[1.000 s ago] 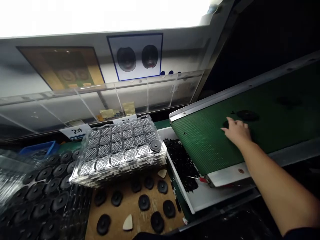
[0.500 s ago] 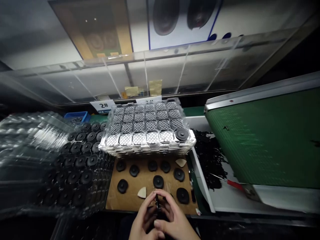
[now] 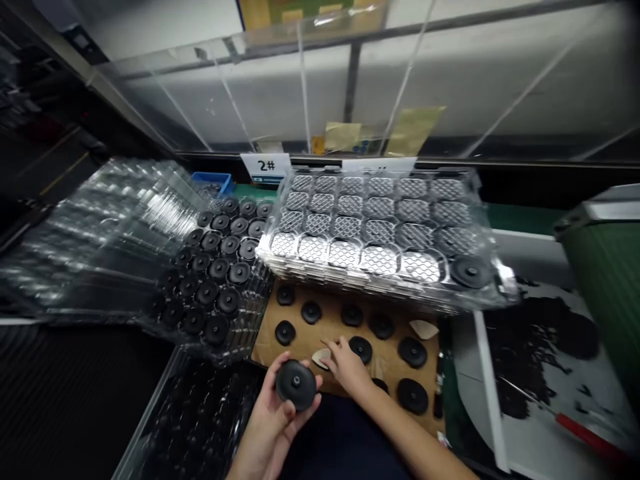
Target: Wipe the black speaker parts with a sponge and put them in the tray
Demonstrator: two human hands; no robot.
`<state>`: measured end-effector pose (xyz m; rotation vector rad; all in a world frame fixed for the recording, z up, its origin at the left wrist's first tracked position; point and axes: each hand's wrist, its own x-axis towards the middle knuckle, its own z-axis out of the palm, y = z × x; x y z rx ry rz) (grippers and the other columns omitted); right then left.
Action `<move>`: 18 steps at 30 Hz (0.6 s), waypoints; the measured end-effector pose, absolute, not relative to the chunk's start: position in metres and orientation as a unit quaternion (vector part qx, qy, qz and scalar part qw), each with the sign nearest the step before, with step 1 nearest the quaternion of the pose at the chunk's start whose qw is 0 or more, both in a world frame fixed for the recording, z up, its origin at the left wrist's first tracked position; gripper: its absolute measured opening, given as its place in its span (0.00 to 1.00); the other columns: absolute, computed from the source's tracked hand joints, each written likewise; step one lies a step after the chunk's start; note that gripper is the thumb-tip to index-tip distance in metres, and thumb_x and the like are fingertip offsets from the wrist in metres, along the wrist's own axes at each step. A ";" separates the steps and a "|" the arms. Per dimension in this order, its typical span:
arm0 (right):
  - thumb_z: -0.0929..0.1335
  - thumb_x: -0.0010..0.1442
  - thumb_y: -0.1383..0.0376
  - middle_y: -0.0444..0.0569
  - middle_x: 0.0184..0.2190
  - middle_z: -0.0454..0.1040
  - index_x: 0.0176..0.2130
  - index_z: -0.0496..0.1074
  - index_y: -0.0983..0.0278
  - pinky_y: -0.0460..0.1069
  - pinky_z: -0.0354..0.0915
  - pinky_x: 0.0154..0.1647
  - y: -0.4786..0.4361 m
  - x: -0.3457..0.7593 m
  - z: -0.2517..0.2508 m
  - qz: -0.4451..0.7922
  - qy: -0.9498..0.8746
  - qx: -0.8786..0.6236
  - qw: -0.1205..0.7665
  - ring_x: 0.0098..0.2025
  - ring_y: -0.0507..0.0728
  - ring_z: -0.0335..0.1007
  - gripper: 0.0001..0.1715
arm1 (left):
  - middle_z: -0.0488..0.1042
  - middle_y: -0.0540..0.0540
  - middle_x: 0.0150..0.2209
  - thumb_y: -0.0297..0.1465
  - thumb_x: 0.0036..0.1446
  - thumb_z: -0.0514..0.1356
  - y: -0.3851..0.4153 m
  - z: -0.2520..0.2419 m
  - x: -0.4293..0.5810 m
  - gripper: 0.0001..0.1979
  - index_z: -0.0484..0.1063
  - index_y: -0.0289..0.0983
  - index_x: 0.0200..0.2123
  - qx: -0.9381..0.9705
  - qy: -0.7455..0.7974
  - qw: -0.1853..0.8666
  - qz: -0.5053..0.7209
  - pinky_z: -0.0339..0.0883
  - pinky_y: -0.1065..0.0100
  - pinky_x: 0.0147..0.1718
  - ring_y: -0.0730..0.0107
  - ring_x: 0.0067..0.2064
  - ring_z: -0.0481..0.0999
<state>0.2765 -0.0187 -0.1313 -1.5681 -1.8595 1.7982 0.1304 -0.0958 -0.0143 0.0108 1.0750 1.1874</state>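
a black round disc point(image 3: 296, 385) with a small central hole is cradled in the left hand point(image 3: 270, 427), the fingers curled up around its edge. the right hand point(image 3: 347, 367) is held apart from it, over a brown cardboard sheet point(image 3: 330, 333), its fingertips point(image 3: 330, 353) just beside a pale triangular piece point(image 3: 320, 358). earlier the hands were close together around a small dark item; they are now separated. more black discs point(image 3: 351, 315) lie on the cardboard ahead of the hands. beyond them is a stack of clear plastic trays point(image 3: 385, 233) with mesh-patterned inserts, a single black disc point(image 3: 471, 271) in one corner. to the left of the hands, black discs fill a clear tray point(image 3: 215, 280). further ahead, a white card point(image 3: 265, 167) reads "2#"; the neighbouring card point(image 3: 379, 165) is partly hidden and cannot be read. to the right, black scraps point(image 3: 530, 333) and a red-handled tool point(image 3: 585, 437) lie in a white bin point(image 3: 487, 373).
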 end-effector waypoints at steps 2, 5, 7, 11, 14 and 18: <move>0.66 0.61 0.62 0.52 0.54 0.64 0.51 0.66 0.63 0.61 0.63 0.50 -0.021 0.264 -0.155 0.557 -0.654 -0.512 0.016 0.51 0.61 0.65 0.18 | 0.72 0.45 0.51 0.34 0.37 0.71 -0.094 -0.006 0.123 0.33 0.67 0.50 0.49 -0.018 0.450 0.700 0.554 0.60 0.55 0.54 0.51 0.54 0.71; 0.65 0.62 0.63 0.51 0.53 0.66 0.49 0.67 0.64 0.60 0.63 0.50 -0.031 0.254 -0.173 0.532 -0.700 -0.476 -0.011 0.51 0.60 0.65 0.15 | 0.70 0.47 0.54 0.33 0.37 0.71 -0.092 0.005 0.117 0.32 0.69 0.51 0.49 -0.035 0.424 0.692 0.584 0.63 0.59 0.53 0.52 0.55 0.69; 0.65 0.62 0.63 0.51 0.49 0.69 0.47 0.68 0.64 0.59 0.65 0.48 -0.034 0.252 -0.176 0.527 -0.717 -0.456 -0.015 0.48 0.58 0.67 0.13 | 0.67 0.47 0.57 0.35 0.37 0.70 -0.091 0.011 0.115 0.32 0.69 0.51 0.49 -0.042 0.416 0.684 0.597 0.64 0.60 0.52 0.52 0.56 0.68; 0.66 0.62 0.62 0.49 0.43 0.72 0.44 0.69 0.66 0.56 0.68 0.43 -0.017 0.257 -0.155 0.517 -0.713 -0.474 0.014 0.42 0.56 0.71 0.12 | 0.64 0.45 0.60 0.39 0.40 0.68 -0.086 0.017 0.113 0.30 0.68 0.51 0.51 -0.034 0.424 0.680 0.598 0.60 0.57 0.54 0.53 0.56 0.68; 0.63 0.63 0.63 0.51 0.44 0.72 0.44 0.68 0.66 0.56 0.67 0.45 -0.001 0.269 -0.103 0.498 -0.695 -0.511 0.092 0.44 0.57 0.70 0.11 | 0.70 0.43 0.54 0.40 0.34 0.70 -0.079 0.019 0.116 0.36 0.68 0.50 0.51 -0.021 0.447 0.669 0.593 0.58 0.54 0.56 0.52 0.54 0.70; 0.58 0.65 0.62 0.50 0.49 0.70 0.53 0.61 0.57 0.53 0.63 0.48 -0.003 0.282 -0.003 0.455 -0.694 -0.503 0.241 0.50 0.58 0.66 0.17 | 0.77 0.44 0.45 0.34 0.28 0.74 -0.066 0.025 0.132 0.34 0.72 0.44 0.45 -0.013 0.485 0.660 0.573 0.60 0.56 0.54 0.54 0.50 0.73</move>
